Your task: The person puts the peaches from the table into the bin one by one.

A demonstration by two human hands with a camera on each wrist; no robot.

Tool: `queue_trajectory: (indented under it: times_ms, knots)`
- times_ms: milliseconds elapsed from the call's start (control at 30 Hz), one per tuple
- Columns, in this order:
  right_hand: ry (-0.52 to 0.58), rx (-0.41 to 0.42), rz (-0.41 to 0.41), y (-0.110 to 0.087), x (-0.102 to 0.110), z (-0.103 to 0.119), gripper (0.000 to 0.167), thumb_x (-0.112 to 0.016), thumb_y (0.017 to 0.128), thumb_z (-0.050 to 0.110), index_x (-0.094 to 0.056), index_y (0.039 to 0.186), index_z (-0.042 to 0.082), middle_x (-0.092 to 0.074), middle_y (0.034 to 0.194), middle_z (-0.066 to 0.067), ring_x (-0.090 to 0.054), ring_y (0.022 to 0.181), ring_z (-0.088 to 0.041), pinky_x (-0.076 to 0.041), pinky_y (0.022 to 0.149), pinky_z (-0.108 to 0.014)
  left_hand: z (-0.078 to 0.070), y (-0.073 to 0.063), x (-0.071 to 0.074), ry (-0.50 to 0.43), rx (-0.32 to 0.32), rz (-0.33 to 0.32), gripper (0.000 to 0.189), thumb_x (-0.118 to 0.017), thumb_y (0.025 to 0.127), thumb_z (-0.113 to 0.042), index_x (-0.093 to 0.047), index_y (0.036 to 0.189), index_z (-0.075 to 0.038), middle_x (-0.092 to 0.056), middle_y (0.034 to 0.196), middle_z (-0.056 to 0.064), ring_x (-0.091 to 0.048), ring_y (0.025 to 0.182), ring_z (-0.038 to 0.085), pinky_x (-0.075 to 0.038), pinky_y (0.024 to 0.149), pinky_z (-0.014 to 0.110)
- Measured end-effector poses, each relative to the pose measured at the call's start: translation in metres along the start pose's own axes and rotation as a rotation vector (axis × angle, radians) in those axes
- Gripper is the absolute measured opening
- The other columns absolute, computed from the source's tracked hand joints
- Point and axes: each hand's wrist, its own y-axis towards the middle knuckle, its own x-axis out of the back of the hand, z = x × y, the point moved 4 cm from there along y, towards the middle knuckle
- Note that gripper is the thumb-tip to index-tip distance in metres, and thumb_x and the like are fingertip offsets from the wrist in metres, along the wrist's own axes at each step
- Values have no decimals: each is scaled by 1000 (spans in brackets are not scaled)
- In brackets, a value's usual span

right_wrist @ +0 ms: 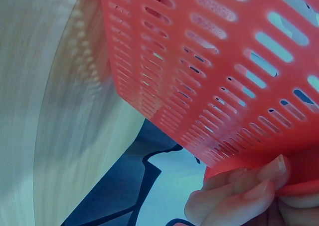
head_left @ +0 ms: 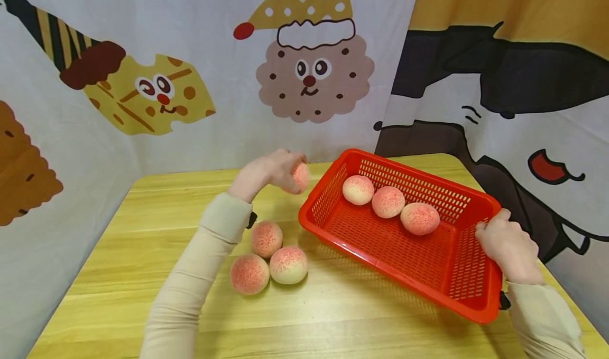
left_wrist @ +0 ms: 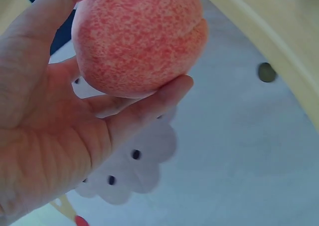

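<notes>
My left hand [head_left: 280,171] grips a pink peach [head_left: 300,176] just left of the basket's left end. In the left wrist view the peach [left_wrist: 139,41] sits between thumb and fingers. My right hand [head_left: 509,245] holds the right end of a red slotted basket [head_left: 404,279], its fingers [right_wrist: 244,191] curled over the rim in the right wrist view. Three peaches lie in a row inside the basket along its far side, the nearest to my right hand being a reddish peach [head_left: 420,219].
Left of the basket, three more peaches lie together on the wooden table [head_left: 119,274]: a rear peach [head_left: 266,239], a left peach [head_left: 249,274] and a right peach [head_left: 288,265]. A cartoon-printed curtain [head_left: 190,26] hangs behind the table and along its sides.
</notes>
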Motion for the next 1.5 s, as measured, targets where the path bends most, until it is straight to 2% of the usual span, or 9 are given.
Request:
queue_trajectory:
  times_ms: [100,233,400,600,800,1033,1200,1333,1500]
  knots:
    - [-1,-2,1,0,0,-1,57,-35,97,23,-15,124,-23,-53,75,-28,-60,49,-22,-52,49,-37,-15,-1,4,-7,-43,-32,60,-71,75,-32,-49,130,-20,-52,121,12,-51,107,25,-49,85,42]
    - [-5,-3,-1,0,-1,-1,56,-36,97,24,-16,123,-22,-53,75,-28,-60,49,-23,-52,49,-37,-37,2,0,-7,-136,-53,62,-73,76,-30,-48,131,-20,-51,123,12,-52,108,25,-50,87,41]
    - [-6,1,-4,0,-1,-1,55,-36,97,24,-16,122,-21,-52,75,-28,-60,49,-23,-52,49,-37,-61,9,-17,11,-252,-45,62,-74,76,-29,-48,132,-20,-49,126,12,-52,108,24,-49,89,40]
    - [-1,1,-5,1,-1,-1,56,-36,97,24,-16,123,-22,-53,76,-28,-60,49,-23,-52,49,-37,-78,20,-43,39,-327,0,67,-75,78,-30,-44,136,-21,-48,125,11,-52,106,20,-48,93,33]
    - [4,6,-4,1,-2,-2,56,-35,97,23,-16,123,-22,-53,76,-28,-60,49,-23,-52,49,-37,-83,32,-69,78,-334,45,70,-74,80,-31,-41,141,-22,-45,137,8,-52,116,20,-47,97,32]
    - [6,10,1,0,-1,-2,59,-35,96,23,-14,125,-24,-53,75,-27,-60,49,-22,-52,49,-37,-81,43,-90,128,-316,84,66,-73,82,-30,-43,140,-23,-48,130,2,-54,111,18,-46,95,29]
    - [5,6,-2,0,-1,-2,57,-36,97,23,-15,124,-23,-53,74,-27,-60,49,-22,-52,49,-37,-81,48,-98,169,-295,106,69,-72,83,-32,-41,143,-22,-46,136,2,-53,118,17,-44,101,29]
    - [9,4,-4,0,-1,-2,58,-36,97,23,-14,125,-23,-53,74,-27,-60,48,-22,-52,49,-36,-80,51,-101,185,-283,119,68,-72,83,-31,-41,143,-23,-46,138,1,-54,117,17,-45,99,31]
    - [12,3,-4,1,-1,-2,57,-35,97,24,-15,124,-22,-52,75,-27,-60,48,-22,-53,48,-36,-80,55,-105,201,-245,154,66,-67,87,-30,-37,145,-26,-39,147,-1,-50,124,18,-44,100,34]
